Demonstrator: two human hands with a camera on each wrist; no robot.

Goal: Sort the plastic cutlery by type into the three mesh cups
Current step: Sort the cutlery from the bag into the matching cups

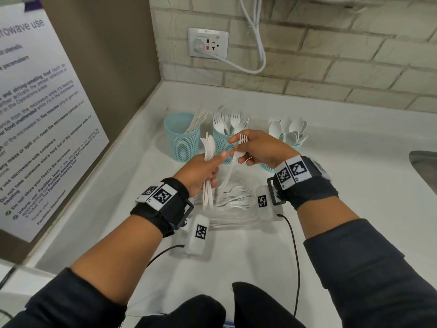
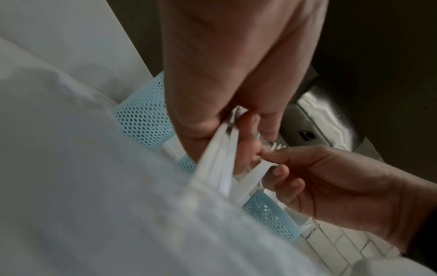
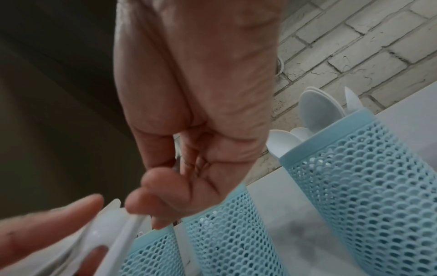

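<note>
the left hand (image 1: 203,172) is clenched around a bundle of white forks (image 1: 208,162), tines up, just in front of the middle mesh cup (image 1: 222,143). the right hand (image 1: 257,147) pinches a single fork (image 1: 233,162) by its neck, tines up, right in front of that cup's rim and close beside the left thumb. the middle mesh cup holds forks; the left cup (image 1: 182,138) beside it holds what look like knives, and the right cup (image 1: 283,147), partly behind the right wrist, holds spoons (image 1: 287,127). nearer the person than the middle cup, more loose forks (image 1: 234,195) lie in a clear tray (image 1: 236,218). behind the cups the white counter (image 1: 343,185) runs to a brick wall; a sink edge (image 1: 423,166) lies well right of the middle cup.
</note>
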